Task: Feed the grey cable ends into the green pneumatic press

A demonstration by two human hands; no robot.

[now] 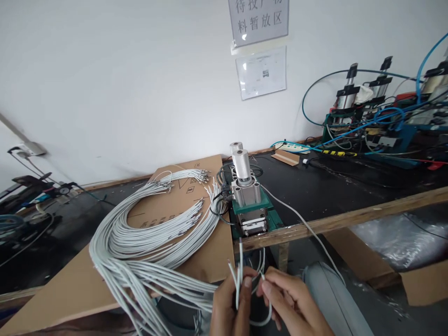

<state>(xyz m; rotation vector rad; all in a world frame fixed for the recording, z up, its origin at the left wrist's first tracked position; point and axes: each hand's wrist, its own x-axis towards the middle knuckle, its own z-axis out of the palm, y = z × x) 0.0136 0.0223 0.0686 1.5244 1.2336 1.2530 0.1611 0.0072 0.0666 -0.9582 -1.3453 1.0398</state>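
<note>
At the bottom middle, my left hand [235,298] is closed around white cables [241,261], whose cut ends stick up above the fingers. Close beside it, my right hand [283,296] pinches a white cable too, which loops down below both hands. Just beyond them, at the table's front edge, stands a small pneumatic machine [248,198] with a green base and two silver cylinders. To the left, a large bundle of white cables [115,242] lies curved on a cardboard sheet [206,261], and part of it hangs over the edge.
More pneumatic machines [346,100] with blue hoses stand at the back right. A power strip [292,148] and a cardboard scrap [286,157] lie by the wall. Below right are an open carton [357,256] and clear plastic wrap [399,238]. Dark equipment [35,200] occupies the left.
</note>
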